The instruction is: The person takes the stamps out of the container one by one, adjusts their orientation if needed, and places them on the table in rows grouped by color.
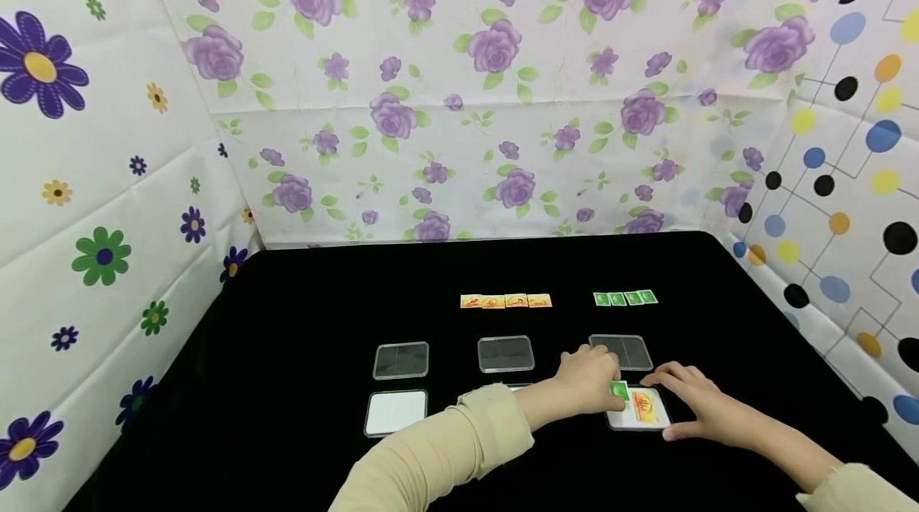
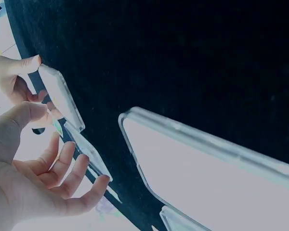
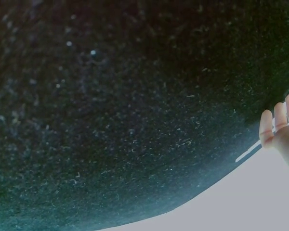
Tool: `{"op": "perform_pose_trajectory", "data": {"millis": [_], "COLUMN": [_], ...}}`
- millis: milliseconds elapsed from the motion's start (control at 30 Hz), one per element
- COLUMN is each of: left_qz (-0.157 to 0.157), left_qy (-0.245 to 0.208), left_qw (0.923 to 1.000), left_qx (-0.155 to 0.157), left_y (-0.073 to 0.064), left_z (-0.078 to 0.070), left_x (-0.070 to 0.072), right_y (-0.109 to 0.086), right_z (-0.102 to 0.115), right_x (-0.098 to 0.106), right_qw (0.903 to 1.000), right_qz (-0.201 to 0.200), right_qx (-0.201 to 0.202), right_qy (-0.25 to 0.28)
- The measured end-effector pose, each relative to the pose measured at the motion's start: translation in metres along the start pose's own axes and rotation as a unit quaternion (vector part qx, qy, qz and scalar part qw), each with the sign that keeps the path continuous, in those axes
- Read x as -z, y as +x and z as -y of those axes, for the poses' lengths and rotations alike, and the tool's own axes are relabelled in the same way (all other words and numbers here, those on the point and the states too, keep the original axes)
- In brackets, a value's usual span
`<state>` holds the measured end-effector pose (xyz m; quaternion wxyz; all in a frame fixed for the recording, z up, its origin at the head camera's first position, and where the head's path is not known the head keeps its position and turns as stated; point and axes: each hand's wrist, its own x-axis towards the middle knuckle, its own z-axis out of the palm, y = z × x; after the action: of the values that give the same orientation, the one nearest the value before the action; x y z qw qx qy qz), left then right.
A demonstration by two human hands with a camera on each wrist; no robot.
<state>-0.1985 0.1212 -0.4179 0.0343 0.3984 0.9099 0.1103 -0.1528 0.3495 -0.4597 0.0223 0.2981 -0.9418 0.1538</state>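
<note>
My left hand (image 1: 590, 379) pinches a small green card (image 1: 620, 391) between thumb and index finger, the other fingers spread loosely. The card hangs over the left part of a shallow white plastic case (image 1: 626, 421) with a clear rim. On the right half of that case lies an orange-and-yellow picture card (image 1: 646, 408). My right hand (image 1: 704, 408) holds the case at its right end, thumb at the near corner and index finger at the far edge. Right behind it lies a clear plastic lid (image 1: 635, 352), partly covered by my left hand.
Another white case (image 1: 396, 414) lies at left; a third is mostly hidden under my left forearm. Two clear lids (image 1: 401, 360) (image 1: 506, 354) lie behind them. Farther back are rows of orange cards (image 1: 506, 301) and green cards (image 1: 625, 298) on the black tablecloth (image 1: 323, 297). Patterned curtains surround the table.
</note>
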Motion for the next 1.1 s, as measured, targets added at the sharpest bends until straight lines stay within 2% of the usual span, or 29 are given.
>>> {"op": "perform_pose_trajectory", "data": {"millis": [267, 433, 733, 933, 1100], "left_qz": [-0.013, -0.028, -0.054, -0.051, -0.046], "left_qy": [0.018, 0.036, 0.046, 0.045, 0.036], "left_qw": [0.9996, 0.9984, 0.9961, 0.9953, 0.996], "left_qx": [0.02, 0.033, 0.052, 0.069, 0.068], "left_y": [0.005, 0.008, 0.021, 0.029, 0.037], "left_z": [0.006, 0.01, 0.02, 0.03, 0.039], "left_x": [0.01, 0.012, 0.021, 0.029, 0.032], "right_y": [0.0, -0.001, 0.001, 0.001, 0.0], "right_z": [0.002, 0.003, 0.004, 0.005, 0.005], "right_x": [0.001, 0.002, 0.003, 0.003, 0.003], "right_qw": [0.9996, 0.9993, 0.9985, 0.9981, 0.9977], "right_qz": [0.014, 0.014, 0.015, 0.022, 0.024], "right_qx": [-0.02, -0.024, -0.028, -0.033, -0.038], "right_qy": [0.015, 0.024, 0.044, 0.047, 0.05]}}
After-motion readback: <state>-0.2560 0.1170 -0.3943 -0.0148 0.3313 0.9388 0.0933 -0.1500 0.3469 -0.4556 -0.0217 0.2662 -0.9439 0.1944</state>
